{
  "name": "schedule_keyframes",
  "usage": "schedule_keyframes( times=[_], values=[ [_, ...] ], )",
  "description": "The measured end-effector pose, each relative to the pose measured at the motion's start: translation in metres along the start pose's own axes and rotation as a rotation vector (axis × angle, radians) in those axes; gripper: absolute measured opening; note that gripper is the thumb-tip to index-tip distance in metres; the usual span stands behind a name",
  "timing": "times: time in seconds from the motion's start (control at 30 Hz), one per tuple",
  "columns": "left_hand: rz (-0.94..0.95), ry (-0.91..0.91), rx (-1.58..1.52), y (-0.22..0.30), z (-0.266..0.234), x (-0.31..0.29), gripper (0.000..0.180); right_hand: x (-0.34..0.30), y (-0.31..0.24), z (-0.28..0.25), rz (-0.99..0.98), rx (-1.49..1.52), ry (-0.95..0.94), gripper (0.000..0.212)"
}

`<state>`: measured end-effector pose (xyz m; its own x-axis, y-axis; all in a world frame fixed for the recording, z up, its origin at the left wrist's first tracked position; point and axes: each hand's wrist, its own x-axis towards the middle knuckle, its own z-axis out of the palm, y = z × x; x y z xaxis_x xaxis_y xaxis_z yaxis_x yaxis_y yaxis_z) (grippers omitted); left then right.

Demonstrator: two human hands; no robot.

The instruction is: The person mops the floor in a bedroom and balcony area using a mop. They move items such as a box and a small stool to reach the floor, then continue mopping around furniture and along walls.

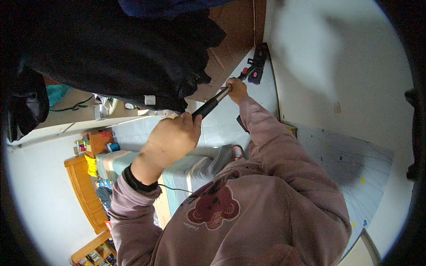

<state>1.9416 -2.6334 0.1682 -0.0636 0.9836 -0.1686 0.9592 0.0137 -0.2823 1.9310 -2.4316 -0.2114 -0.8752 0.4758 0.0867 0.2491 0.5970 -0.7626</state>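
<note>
Both hands are closed around the pole of a long-handled floor mop (216, 98), which slants away from me. My left hand (173, 136) grips the black handle end, nearest to my body. Farther along, my right hand (238, 90) wraps round the metal part of the pole. The flat black mop head (258, 63) with pink parts lies on the pale floor, close to the base of the wall. Exactly what kind of pad is under the head cannot be seen.
Black clothing (133, 57) hangs at the upper left, close to the pole. A brown cabinet side (237, 26) stands beyond it. The white wall (306, 84) runs along the right. At the lower left are a bed (133, 162) and a bookcase (95, 255).
</note>
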Motion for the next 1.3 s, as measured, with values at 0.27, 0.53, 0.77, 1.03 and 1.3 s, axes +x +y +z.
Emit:
schedule_keyframes(
  times=[0.27, 0.53, 0.77, 1.03, 1.3],
  values=[
    [0.144, -0.112, -0.044, -0.011, -0.06, -0.038, 0.033, -0.077, -0.07, -0.007, 0.032, -0.066, 0.222, 0.034],
    [0.34, -0.121, 0.034, 0.005, -0.095, -0.102, 0.028, -0.175, -0.133, -0.004, 0.121, 0.046, 0.21, 0.017],
    [0.477, -0.115, 0.112, 0.034, -0.115, -0.149, 0.016, -0.249, -0.154, -0.011, -0.002, 0.013, 0.131, 0.019],
    [0.29, -0.052, 0.12, 0.042, -0.142, -0.169, 0.025, -0.219, -0.173, -0.018, -0.197, 0.063, 0.076, 0.011],
    [0.439, -0.016, 0.237, 0.054, -0.094, -0.089, 0.017, -0.163, -0.113, -0.036, -0.011, -0.026, -0.006, 0.018]
  ],
)
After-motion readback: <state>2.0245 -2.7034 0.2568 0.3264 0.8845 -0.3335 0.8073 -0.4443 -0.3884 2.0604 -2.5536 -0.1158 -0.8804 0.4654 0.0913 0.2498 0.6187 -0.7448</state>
